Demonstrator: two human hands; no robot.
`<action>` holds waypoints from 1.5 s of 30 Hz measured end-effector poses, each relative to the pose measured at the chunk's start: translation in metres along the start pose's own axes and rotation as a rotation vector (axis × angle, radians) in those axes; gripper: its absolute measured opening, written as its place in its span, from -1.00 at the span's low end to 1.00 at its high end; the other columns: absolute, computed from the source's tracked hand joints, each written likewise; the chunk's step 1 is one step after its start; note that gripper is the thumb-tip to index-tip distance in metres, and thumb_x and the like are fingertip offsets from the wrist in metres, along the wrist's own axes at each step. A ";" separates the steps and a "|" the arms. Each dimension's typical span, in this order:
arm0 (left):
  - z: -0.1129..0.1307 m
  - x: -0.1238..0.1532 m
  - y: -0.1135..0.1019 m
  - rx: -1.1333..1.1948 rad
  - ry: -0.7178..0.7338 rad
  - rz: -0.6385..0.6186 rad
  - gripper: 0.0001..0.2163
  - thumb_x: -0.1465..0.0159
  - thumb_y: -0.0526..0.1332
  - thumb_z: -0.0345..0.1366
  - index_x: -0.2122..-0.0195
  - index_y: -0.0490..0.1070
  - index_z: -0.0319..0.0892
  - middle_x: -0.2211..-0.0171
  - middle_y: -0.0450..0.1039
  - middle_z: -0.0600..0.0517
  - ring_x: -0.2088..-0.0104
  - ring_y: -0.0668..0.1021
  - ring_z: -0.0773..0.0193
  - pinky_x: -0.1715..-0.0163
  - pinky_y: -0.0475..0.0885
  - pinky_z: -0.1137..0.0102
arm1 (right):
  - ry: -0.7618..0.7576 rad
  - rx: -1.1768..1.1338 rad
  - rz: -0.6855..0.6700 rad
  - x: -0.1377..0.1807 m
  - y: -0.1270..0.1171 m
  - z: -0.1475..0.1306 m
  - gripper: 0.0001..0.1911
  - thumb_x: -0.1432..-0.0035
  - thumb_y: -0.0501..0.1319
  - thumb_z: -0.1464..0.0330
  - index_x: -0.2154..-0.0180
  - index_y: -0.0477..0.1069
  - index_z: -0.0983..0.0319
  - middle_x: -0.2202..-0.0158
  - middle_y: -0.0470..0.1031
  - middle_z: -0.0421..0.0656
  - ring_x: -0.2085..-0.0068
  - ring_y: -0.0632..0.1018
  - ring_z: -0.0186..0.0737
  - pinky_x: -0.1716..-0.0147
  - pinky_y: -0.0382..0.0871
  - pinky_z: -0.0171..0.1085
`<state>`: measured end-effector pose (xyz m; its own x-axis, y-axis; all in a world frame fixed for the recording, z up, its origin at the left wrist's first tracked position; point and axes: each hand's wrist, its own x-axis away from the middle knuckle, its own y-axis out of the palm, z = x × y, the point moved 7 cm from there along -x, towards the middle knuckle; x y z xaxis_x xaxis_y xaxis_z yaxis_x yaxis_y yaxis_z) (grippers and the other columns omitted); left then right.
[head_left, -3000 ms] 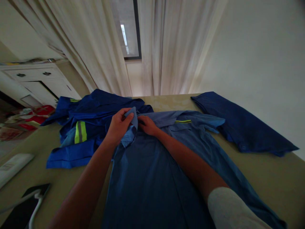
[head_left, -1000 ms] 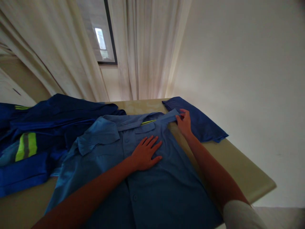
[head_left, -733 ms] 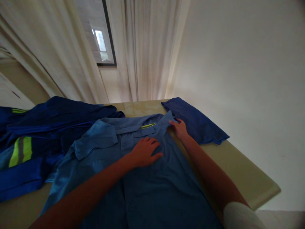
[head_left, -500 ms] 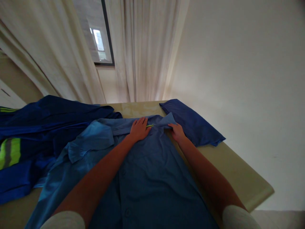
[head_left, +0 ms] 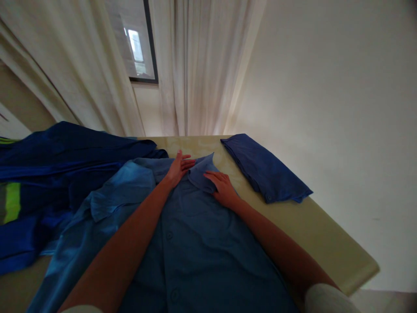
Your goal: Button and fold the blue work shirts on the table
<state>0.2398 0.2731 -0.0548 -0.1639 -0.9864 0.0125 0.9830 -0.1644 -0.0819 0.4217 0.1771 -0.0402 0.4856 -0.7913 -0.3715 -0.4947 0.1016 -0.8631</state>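
A blue button-up shirt [head_left: 202, 252] lies spread on the table, its buttoned front toward me. My left hand [head_left: 178, 169] rests at its far edge, open, with the fingers stretched to the right and the thumb raised. My right hand [head_left: 224, 189] is closed on a flap of the shirt that is turned inward over the upper right part. One corner of this flap points up and away from me. The fingers lie over the flap, and the thumb is near its lower edge.
Right of the shirt lies a folded dark blue garment [head_left: 265, 167]. A heap of dark blue clothing with yellow-green bands [head_left: 65, 152] covers the left side. The yellowish table [head_left: 321, 234] meets curtains [head_left: 208, 78] behind and a pale wall [head_left: 332, 108] at right.
My right hand has moved left, bringing the shirt's right edge inward over the front. My left hand has shifted slightly left, its palm no longer flat on the cloth. A yellow-green strip is now hidden.
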 end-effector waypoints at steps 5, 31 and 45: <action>0.010 0.002 0.007 -0.360 0.164 0.099 -0.54 -0.30 0.24 0.02 -0.06 0.51 -0.23 -0.02 0.60 -0.23 -0.08 0.60 -0.01 -0.16 0.45 0.13 | 0.011 0.011 -0.017 0.000 -0.001 0.005 -0.51 -0.20 0.18 0.56 -0.13 0.50 0.11 -0.18 0.53 -0.06 -0.19 0.48 -0.02 -0.23 0.23 -0.02; 0.002 0.008 0.006 -0.740 0.348 0.065 -0.59 -0.24 0.05 -0.49 0.06 0.64 -0.10 -0.04 0.59 -0.04 -0.05 0.59 0.12 -0.22 0.43 0.20 | 0.288 0.053 0.142 0.006 -0.014 0.044 -0.49 -0.21 0.09 0.53 -0.18 0.41 0.22 -0.13 0.49 0.03 -0.13 0.48 0.00 -0.18 0.35 -0.06; 0.002 0.009 0.002 -0.435 0.308 -0.114 -0.62 -0.29 0.27 -0.20 -0.09 0.60 -0.18 0.39 0.60 0.02 0.39 0.58 0.26 0.32 0.49 0.37 | 0.272 -0.022 0.243 0.009 -0.018 0.059 -0.59 -0.18 0.09 0.40 -0.05 0.46 0.23 -0.01 0.58 0.03 -0.02 0.54 0.03 -0.12 0.37 -0.02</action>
<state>0.2399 0.2637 -0.0532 -0.3487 -0.9055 -0.2418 0.8430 -0.1903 -0.5030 0.4774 0.2040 -0.0479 0.1436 -0.8773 -0.4580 -0.5894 0.2960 -0.7517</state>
